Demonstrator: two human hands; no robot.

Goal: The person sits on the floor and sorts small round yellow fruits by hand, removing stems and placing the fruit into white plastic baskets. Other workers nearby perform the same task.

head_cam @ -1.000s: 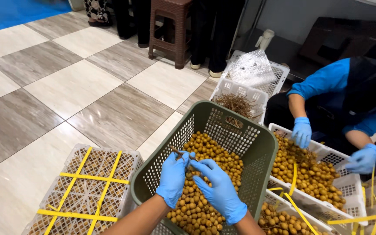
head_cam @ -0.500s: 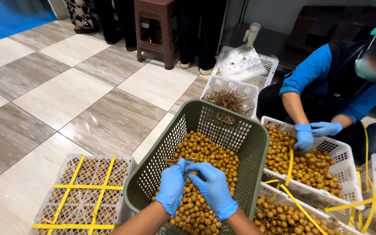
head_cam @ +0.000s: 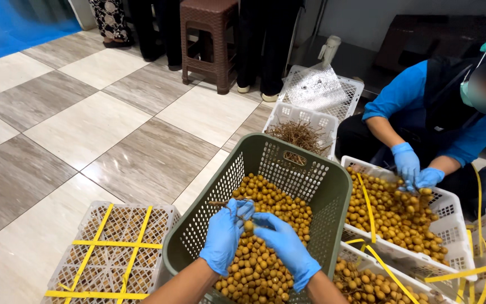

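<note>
Both my hands wear blue gloves and meet over a green perforated basket (head_cam: 333, 186) filled with small round tan fruits (head_cam: 265, 259). My left hand (head_cam: 223, 236) pinches a thin brown stem with a fruit on it. My right hand (head_cam: 285, 247) touches the same stem and fruit from the right side. The two hands are pressed close together above the fruit pile.
A white crate (head_cam: 113, 253) strapped with yellow bands lies at lower left. A person in blue sleeves and gloves (head_cam: 412, 166) works over another white crate (head_cam: 451, 247) of fruit at right. A white crate of bare stems (head_cam: 302, 132), a brown stool (head_cam: 209, 39) and tiled floor lie beyond.
My hands stay joined on the stem over the basket. The view has shifted slightly, and the other person's hands have moved together over their crate.
</note>
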